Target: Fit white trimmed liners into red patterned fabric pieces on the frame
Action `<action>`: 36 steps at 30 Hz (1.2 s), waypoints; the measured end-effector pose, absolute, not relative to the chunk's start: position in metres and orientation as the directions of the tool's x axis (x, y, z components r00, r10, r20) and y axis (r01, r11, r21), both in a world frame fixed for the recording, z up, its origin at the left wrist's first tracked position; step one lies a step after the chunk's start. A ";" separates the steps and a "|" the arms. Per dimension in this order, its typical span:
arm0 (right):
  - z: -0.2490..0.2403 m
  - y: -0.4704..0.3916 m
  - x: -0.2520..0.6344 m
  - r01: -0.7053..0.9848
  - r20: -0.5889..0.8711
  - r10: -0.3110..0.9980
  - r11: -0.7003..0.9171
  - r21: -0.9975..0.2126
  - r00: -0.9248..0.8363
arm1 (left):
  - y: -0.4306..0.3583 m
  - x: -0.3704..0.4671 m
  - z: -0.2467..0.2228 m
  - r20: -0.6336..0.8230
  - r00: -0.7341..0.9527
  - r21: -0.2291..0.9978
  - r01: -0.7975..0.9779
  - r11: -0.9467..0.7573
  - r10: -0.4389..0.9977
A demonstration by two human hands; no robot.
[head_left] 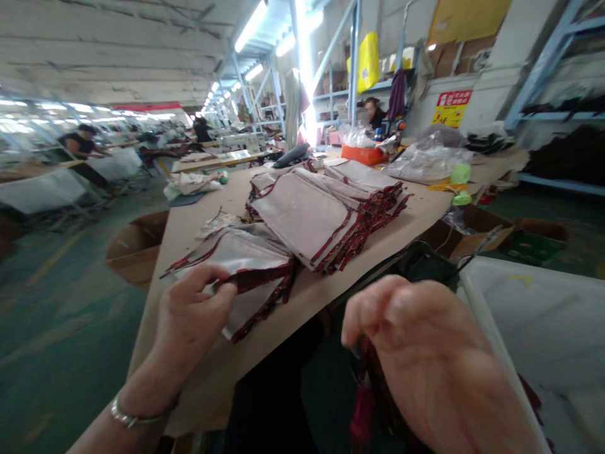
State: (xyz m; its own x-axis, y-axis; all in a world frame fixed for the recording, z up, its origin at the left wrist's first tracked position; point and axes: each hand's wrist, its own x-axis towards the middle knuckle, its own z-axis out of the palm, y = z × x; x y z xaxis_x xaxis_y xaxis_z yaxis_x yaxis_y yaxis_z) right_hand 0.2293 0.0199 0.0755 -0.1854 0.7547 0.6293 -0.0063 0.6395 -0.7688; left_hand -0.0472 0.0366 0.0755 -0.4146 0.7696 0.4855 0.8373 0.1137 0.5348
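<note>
The left hand pinches a dark red strip between thumb and fingertips. This strip lies over the smaller stack of pale, red-edged fabric panels, on the near left part of the table. The right hand is positioned beyond the near table edge, palm side visible, fingers bent inward. A dark red item hangs just below these fingers; blur prevents telling whether they grip it

The larger stack of the same panel type is located at the table's centre, adjoining the smaller stack, with its panels fanned toward the right. The orange tray and clear plastic bags are behind it. The white container stands at right; the cardboard box stands beside the table's left edge
</note>
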 end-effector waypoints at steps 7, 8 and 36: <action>0.051 0.075 0.136 0.348 0.614 0.543 0.839 -0.418 -0.573 | 0.012 -0.030 0.073 0.576 -0.140 0.417 0.898 -0.142 0.805; 0.050 0.080 0.126 0.394 0.578 0.526 0.850 -0.350 -0.623 | 0.008 -0.029 0.072 0.572 -0.124 0.412 0.898 -0.153 0.811; -0.093 -0.016 0.246 -0.485 -0.467 0.845 -0.532 -0.694 -0.260 | -0.019 0.078 -0.063 -0.458 0.288 0.812 -0.250 0.527 0.841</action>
